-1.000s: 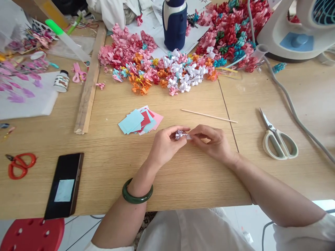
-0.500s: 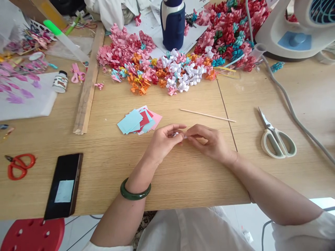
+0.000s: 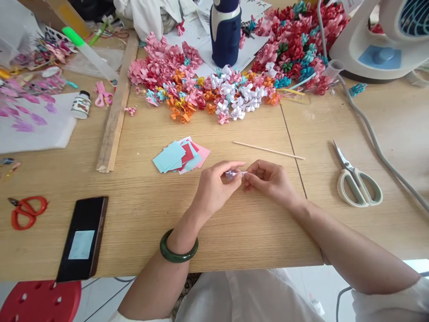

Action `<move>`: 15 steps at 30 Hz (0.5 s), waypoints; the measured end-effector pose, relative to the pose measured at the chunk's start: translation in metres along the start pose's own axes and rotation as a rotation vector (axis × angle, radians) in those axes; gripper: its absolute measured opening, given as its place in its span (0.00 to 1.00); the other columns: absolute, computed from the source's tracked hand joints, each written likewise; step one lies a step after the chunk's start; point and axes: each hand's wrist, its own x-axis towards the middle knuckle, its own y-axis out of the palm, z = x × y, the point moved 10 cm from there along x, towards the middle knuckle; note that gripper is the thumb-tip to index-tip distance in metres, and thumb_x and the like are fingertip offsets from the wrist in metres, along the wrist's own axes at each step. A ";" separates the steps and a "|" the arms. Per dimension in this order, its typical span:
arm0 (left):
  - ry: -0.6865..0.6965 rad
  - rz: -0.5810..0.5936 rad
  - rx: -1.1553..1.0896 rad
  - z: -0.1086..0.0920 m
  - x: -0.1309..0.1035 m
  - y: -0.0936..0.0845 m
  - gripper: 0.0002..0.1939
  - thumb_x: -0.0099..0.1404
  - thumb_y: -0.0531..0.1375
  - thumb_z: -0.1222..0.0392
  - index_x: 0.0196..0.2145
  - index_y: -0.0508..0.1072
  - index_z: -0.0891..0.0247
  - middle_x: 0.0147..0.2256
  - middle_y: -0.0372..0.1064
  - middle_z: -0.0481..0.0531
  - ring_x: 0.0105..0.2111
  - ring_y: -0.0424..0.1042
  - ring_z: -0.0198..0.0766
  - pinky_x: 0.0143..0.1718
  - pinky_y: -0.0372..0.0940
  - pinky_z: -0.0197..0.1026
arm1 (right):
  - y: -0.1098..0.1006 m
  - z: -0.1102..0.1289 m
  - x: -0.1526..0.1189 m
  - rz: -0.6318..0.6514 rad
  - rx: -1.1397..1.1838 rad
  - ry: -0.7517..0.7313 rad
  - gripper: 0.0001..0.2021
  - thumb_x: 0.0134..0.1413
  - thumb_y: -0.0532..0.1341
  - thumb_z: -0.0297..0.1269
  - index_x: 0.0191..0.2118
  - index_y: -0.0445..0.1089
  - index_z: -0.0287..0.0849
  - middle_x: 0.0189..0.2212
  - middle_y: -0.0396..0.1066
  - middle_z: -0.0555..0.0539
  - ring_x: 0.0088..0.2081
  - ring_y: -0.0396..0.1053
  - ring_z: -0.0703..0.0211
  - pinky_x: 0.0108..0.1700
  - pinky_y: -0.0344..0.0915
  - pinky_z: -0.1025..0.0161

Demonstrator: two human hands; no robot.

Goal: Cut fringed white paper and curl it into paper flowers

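Note:
Between thumb and fingers, my left hand (image 3: 216,185) holds a small white paper flower (image 3: 229,174) with a thin twisted end that points right. My right hand (image 3: 270,179) pinches the tip of that end. Left of my hands lies a loose stack of blue, red, pink and white paper cards (image 3: 174,156). A thin wooden stick (image 3: 268,150) rests beyond my right hand. Scissors with pale handles (image 3: 358,181) lie farther right. Behind is a long heap of curled paper flowers (image 3: 241,96) in pink, white, orange, red and blue.
A dark blue bottle (image 3: 225,38) stands behind the heap. A wooden bar (image 3: 115,116), a small jar (image 3: 81,105), a phone (image 3: 82,239) and red-handled cutters (image 3: 28,212) are at the left. At the back right is a white fan (image 3: 375,49) with a grey cable (image 3: 373,138).
My hands have moved slightly right and a little apart. More of the white paper flower and its twisted end now shows between them. The whole view has shifted slightly.

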 end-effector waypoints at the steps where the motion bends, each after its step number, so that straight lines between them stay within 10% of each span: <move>1: -0.013 0.001 -0.015 0.001 0.000 0.000 0.14 0.62 0.62 0.64 0.46 0.80 0.65 0.37 0.78 0.52 0.36 0.75 0.34 0.41 0.70 0.36 | 0.001 0.000 0.000 0.011 0.025 0.024 0.19 0.47 0.72 0.49 0.30 0.68 0.40 0.23 0.73 0.51 0.22 0.73 0.64 0.26 0.71 0.67; 15: -0.112 0.075 -0.123 0.020 0.001 0.010 0.17 0.62 0.62 0.63 0.49 0.78 0.66 0.43 0.79 0.56 0.41 0.77 0.38 0.44 0.71 0.39 | 0.001 0.009 0.002 0.022 0.080 -0.115 0.14 0.51 0.71 0.44 0.33 0.70 0.40 0.27 0.72 0.52 0.27 0.74 0.66 0.32 0.72 0.66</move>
